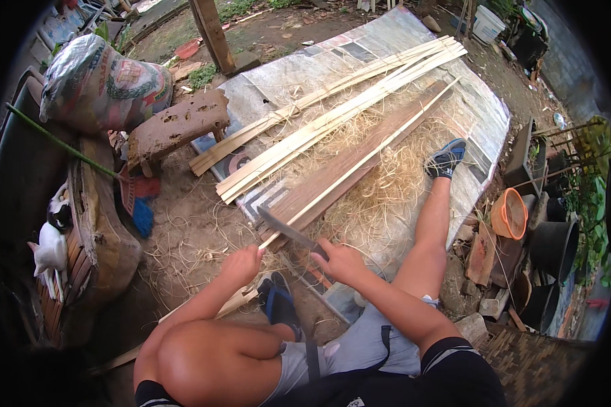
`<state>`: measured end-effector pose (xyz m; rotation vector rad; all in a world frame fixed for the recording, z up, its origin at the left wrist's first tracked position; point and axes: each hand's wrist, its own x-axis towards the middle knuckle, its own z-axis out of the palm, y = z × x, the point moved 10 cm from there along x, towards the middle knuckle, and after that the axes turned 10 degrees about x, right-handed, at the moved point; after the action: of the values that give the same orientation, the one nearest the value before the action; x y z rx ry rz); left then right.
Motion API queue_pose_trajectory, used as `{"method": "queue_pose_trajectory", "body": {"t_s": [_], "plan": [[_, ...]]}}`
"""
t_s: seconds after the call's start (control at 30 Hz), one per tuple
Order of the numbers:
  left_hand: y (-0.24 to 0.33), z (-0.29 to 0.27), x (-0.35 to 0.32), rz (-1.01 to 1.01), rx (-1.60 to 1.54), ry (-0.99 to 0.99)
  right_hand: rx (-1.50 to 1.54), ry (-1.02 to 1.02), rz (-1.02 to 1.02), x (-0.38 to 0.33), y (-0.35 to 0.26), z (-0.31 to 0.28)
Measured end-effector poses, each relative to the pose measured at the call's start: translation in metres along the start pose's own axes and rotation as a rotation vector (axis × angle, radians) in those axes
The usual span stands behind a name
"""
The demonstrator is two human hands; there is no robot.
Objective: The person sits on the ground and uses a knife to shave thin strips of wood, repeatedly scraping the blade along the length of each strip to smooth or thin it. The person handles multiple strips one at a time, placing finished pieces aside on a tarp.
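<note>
My left hand (pixel 243 266) is closed around the near end of a long, thin, pale strip (pixel 366 159) that looks like bamboo or wood. This strip runs away from me along a brown plank (pixel 319 178). The fingers of my right hand (pixel 341 261) wrap round the dark handle of a knife (pixel 286 229). Its broad blade points to the left and crosses over the strip just ahead of my left hand. Curly shavings (pixel 394 180) lie heaped to the right of the plank.
Bundles of pale strips (pixel 339 123) lie on a patterned sheet (pixel 478 122) left of the plank. A brown bench (pixel 180 125), a stuffed sack (pixel 108 88), a broom (pixel 139 197) and a cat (pixel 51 251) are at left. An orange basket (pixel 509 214) and black pots (pixel 553 247) stand at right.
</note>
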<state>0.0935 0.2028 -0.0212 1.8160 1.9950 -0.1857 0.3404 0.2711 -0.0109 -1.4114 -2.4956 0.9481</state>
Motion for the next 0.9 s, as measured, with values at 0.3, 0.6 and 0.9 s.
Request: {"method": "queue_pose_trajectory", "body": {"t_s": [0.3, 0.6, 0.9], "plan": [[-0.027, -0.001, -0.019, 0.007, 0.009, 0.03, -0.054, 0.375, 0.317, 0.02, 0.154, -0.102], [-0.033, 0.028, 0.001, 0.007, -0.451, -0.173, -0.136, 0.15, -0.181, -0.004, -0.014, -0.001], [-0.049, 0.04, -0.01, -0.105, -0.665, -0.349, -0.101, 0.053, -0.1, 0.02, 0.012, -0.019]]}}
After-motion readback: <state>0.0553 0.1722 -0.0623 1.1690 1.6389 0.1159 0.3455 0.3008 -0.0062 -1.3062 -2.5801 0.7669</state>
